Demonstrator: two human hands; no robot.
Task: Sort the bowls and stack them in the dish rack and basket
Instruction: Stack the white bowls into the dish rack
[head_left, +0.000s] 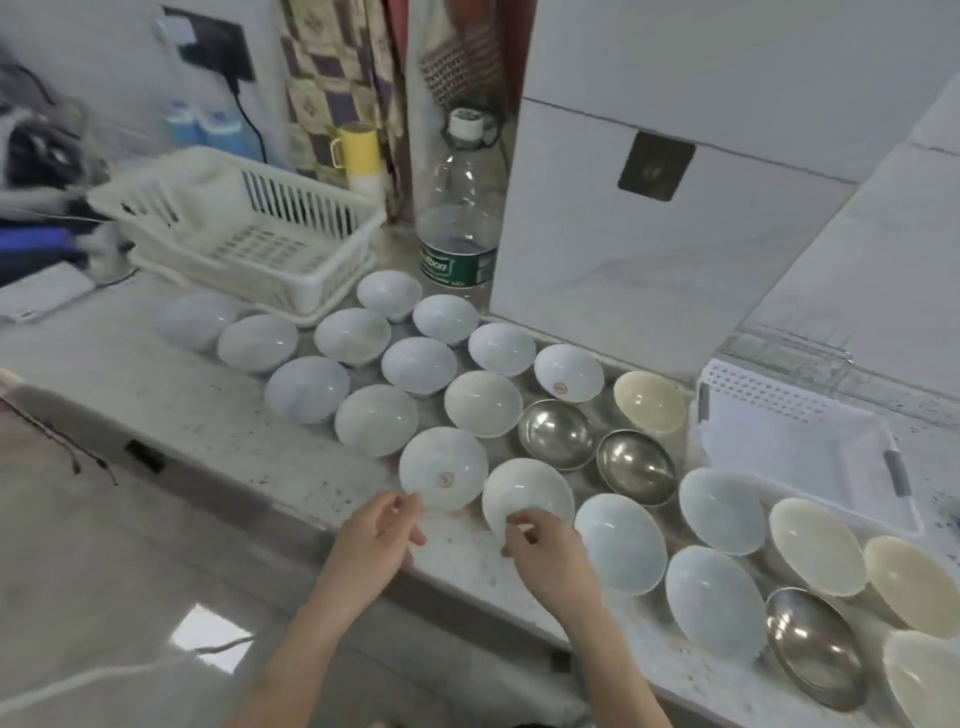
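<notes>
On the near edge of the stone counter (208, 395), the left hand (382, 535) pinches the rim of a pale bowl with a red mark (443, 467), while the right hand (545, 545) curls its fingers over the near rim of the white bowl (524, 491) just beside it. Both bowls sit on the counter among many others (mostly pale blue-white, a few cream). Three steel bowls show: two side by side (557, 434) (635, 465) in the middle and one (810, 644) toward the right end. Behind, at the far left, stands the white dish rack (244, 228) with nothing in it; at the right, against the wall, lies the white perforated basket (800, 441). Between them rises a clear plastic bottle (460, 208), with a yellow cup (358, 150) behind.
</notes>
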